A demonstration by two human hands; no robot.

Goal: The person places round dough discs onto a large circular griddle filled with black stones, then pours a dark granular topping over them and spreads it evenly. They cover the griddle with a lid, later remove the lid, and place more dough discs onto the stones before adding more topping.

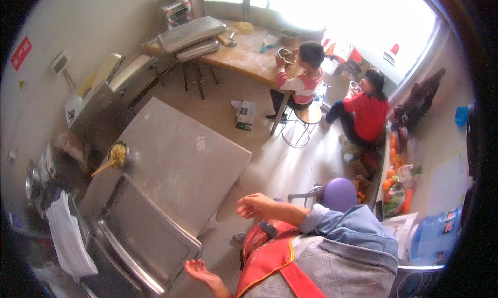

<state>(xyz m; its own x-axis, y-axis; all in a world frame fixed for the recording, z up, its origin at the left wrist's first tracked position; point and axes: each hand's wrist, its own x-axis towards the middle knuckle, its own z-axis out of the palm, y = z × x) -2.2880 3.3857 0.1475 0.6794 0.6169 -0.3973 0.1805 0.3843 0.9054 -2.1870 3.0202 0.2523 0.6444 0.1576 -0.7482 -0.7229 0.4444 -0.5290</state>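
My right hand (pixel 255 206) hangs in front of the red apron (pixel 268 255), holding nothing, its fingers loosely bent and a blue sleeve rolled up behind it. Lower in the view, my left hand (pixel 201 271) is palm up with fingers spread and nothing in it. It is nearest to the corner of a shallow metal tray (pixel 140 228) that lies on a metal-topped table (pixel 186 150). Past the tray, a bowl (pixel 134 156) of yellowish food (pixel 118 153) stands near the table's far edge, with wooden chopsticks (pixel 103 167) sticking out over the rim.
One person (pixel 301 78) sits on a round stool at a floury wooden worktable (pixel 249 64), holding a bowl. Another person (pixel 363 107) sits low nearby. A purple stool seat (pixel 339 195) stands beside me. A carton (pixel 245 115) lies on the floor. Metal trays (pixel 190 33) are stacked behind.
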